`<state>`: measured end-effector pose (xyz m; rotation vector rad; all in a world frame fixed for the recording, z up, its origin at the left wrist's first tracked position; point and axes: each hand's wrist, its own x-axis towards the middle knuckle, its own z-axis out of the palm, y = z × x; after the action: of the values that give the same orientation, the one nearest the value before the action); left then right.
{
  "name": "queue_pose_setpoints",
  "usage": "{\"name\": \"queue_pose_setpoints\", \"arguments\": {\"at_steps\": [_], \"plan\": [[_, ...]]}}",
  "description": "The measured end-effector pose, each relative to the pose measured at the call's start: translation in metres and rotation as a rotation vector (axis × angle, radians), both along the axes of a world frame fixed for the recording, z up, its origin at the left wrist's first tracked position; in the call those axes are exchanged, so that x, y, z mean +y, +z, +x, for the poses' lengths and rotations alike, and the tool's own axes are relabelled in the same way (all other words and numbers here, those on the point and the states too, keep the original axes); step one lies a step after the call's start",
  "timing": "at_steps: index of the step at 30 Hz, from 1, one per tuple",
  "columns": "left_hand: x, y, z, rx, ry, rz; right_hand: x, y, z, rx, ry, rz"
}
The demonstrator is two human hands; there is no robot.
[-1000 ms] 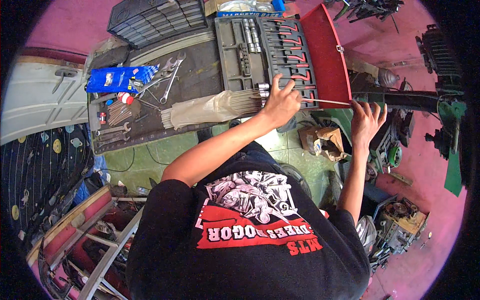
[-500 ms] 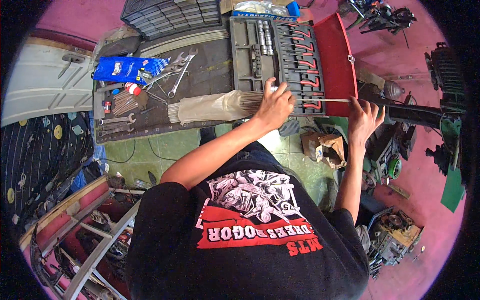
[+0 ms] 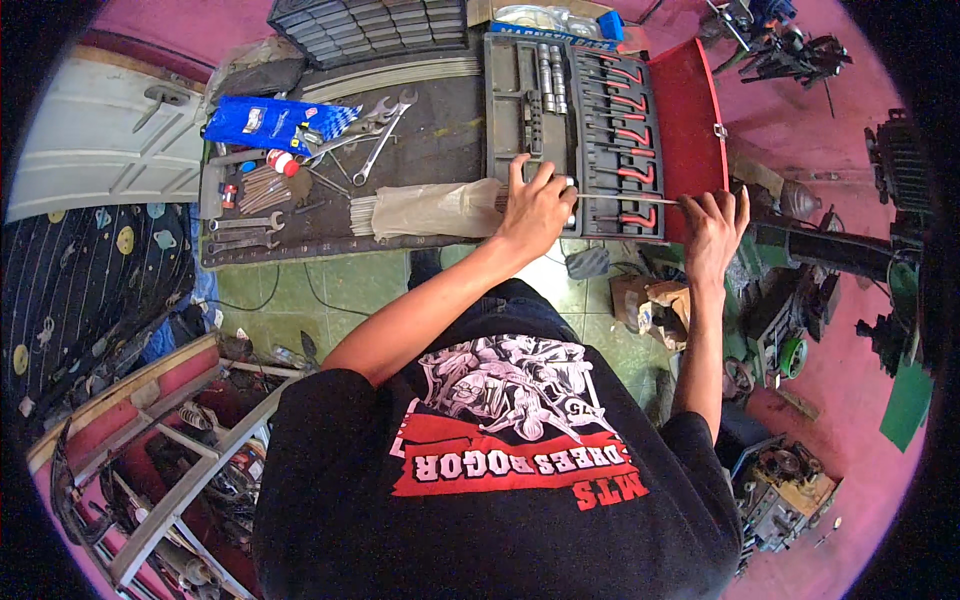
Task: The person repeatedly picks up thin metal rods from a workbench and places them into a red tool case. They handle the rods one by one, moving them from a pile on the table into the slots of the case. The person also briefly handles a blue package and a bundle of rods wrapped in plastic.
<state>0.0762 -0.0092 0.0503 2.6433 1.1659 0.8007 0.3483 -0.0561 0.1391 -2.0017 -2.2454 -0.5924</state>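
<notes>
My left hand (image 3: pixel 538 212) is closed around the right end of a bundle of thin metal rods (image 3: pixel 361 216), which looks like welding rods. A crumpled cream wrapper (image 3: pixel 435 210) covers the middle of the bundle. One thin rod (image 3: pixel 630 200) stretches from the left hand to my right hand (image 3: pixel 714 228), where the fingertips pinch its far end. That rod crosses above the lower part of an open tool case (image 3: pixel 505 140) with red-marked T-shaped tools in its slots. How the left fingers sit beneath the bundle is hidden.
The case's red lid (image 3: pixel 690 130) stands open at the right. On the bench lie combination wrenches (image 3: pixel 383 145), a blue packet (image 3: pixel 265 125) and a red-and-white bottle (image 3: pixel 282 162). A drawer cabinet (image 3: pixel 370 30) is behind. A metal frame (image 3: pixel 190 490) stands lower left; a cardboard box (image 3: pixel 655 305) is below the bench.
Both hands have shifted left relative to the tool case, the rod still between them. Less bare rod shows between the wrapper and my left hand. The whole view has turned slightly.
</notes>
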Motion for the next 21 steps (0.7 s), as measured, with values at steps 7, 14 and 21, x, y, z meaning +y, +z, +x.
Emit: {"name": "queue_pose_setpoints", "arguments": {"at_steps": [7,14,21], "plan": [[-0.006,-0.005,-0.004,-0.044,0.018,0.004,0.010,-0.017,-0.021,0.091,0.132,0.055],[-0.010,-0.009,-0.008,-0.024,0.049,-0.021,0.009,-0.043,-0.043,0.191,0.192,0.081],[-0.013,-0.015,-0.011,-0.005,0.055,-0.035,0.006,-0.059,-0.069,0.247,0.225,0.049]]}}
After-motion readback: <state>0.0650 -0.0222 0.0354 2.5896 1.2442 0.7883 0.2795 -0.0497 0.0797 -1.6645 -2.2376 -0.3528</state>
